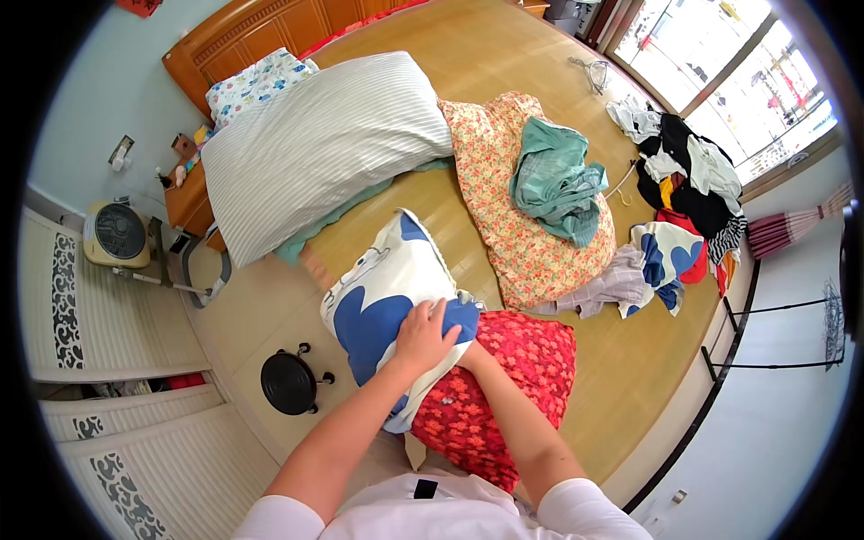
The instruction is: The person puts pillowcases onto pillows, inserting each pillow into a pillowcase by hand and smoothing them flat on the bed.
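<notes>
A white and blue patterned pillowcase (373,310) is in front of me at the bed's near edge, its upper edge standing up. My left hand (427,338) lies on top of it, fingers stretched out and slightly apart. Beside it, my right hand (470,356) reaches under a bunched blue fold of the same cloth, so its fingers are hidden. Under my right forearm rests a plump red floral pillow (531,360), touching the pillowcase.
On the wooden bed surface (621,378) lie a floral pillow (486,180) with green cloth (558,175) on it, a striped quilt (333,135) and a heap of clothes (688,175). A black round stool (288,382) and a fan (119,231) stand left.
</notes>
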`<state>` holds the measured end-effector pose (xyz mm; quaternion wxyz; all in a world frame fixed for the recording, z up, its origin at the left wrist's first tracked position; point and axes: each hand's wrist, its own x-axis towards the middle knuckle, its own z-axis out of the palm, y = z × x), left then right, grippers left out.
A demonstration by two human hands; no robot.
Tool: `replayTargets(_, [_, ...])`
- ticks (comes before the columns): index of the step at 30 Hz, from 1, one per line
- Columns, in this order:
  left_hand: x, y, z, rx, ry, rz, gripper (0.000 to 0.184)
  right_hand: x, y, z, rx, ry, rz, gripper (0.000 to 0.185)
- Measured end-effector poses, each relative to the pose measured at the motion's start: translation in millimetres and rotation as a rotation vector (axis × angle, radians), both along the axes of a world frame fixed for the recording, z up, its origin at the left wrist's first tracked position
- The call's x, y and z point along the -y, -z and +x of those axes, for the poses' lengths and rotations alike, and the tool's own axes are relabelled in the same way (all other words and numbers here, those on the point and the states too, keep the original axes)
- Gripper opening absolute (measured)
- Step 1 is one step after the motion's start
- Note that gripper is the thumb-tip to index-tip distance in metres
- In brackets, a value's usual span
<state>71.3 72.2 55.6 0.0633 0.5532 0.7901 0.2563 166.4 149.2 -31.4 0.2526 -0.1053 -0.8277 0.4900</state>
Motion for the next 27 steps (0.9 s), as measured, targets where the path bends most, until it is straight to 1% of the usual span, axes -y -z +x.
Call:
replayTargets(1, [-1,10,-6,0.094,-0.015,-0.171,0.044,1,7,2,0.0,0.001,-0.002,0.032])
replayTargets(2, [-1,20,-10,0.187,-0.03,-0.346,0.043,2,14,3,0.105,-0.005,0.071,0.032])
replayTargets(3, [-1,25,-13,0.188,-0.029,-0.353,0.043,3,21,4,0.209,-0.012,0.141,0.032])
replayTargets(4, [1,29,-15,0.188,-0.022,-0.361,0.036,6,28,1,0.209,-0.01,0.132,0.032])
replayTargets(6, [5,33,-19,0.186,-0.008,-0.378,0.025,14,44,-7,0.417,0.088,0.256,0.031])
replayTargets(7, [4,33,-16,0.185,-0.007,-0.384,0.025,17,51,-10,0.369,0.125,0.24,0.03])
replayTargets(8, [1,33,-10,0.279,-0.139,-0.261,0.021,16,59,-12,0.367,0.127,0.237,0.03])
replayTargets(9, [-4,30,-6,0.373,-0.271,-0.138,0.017,14,51,-16,0.314,0.175,0.077,0.03])
replayTargets(10, [-10,23,-6,0.374,-0.27,-0.144,0.017,13,39,-19,0.263,0.221,-0.084,0.03])
replayTargets(12, [-25,12,-6,0.483,-0.349,-0.124,0.016,9,22,-26,0.28,0.267,-0.094,0.028])
replayTargets(13, [-29,11,0,0.445,-0.249,-0.054,0.015,12,20,-29,0.287,0.281,-0.085,0.028])
replayTargets(14, [-32,8,6,0.465,-0.215,-0.054,0.017,13,17,-31,0.294,0.29,-0.064,0.028])
replayTargets(16, [-34,-12,15,0.628,-0.195,-0.076,0.019,16,18,-33,0.307,0.301,-0.031,0.028])
replayTargets(19, [-32,-34,21,0.938,-0.082,-0.218,0.019,20,19,-31,0.321,0.3,-0.004,0.028])
replayTargets(20, [-31,-34,18,0.939,-0.081,-0.225,0.019,21,18,-30,0.324,0.297,0.003,0.028])
replayTargets(22, [-29,-33,3,1.074,-0.062,-0.127,0.024,21,16,-28,0.33,0.291,0.018,0.027])
replayTargets(23, [-29,-37,-6,1.098,-0.084,-0.143,0.025,22,14,-27,0.329,0.286,0.023,0.027])
replayTargets(24, [-28,-33,-16,1.049,-0.072,-0.17,0.026,23,12,-25,0.331,0.281,0.026,0.027])
replayTargets(26, [-24,-18,-27,1.057,-0.067,-0.192,0.025,27,9,-20,0.335,0.268,0.036,0.027])
replayTargets(27, [-23,-17,-26,1.057,-0.07,-0.197,0.025,27,6,-17,0.336,0.263,0.042,0.027])
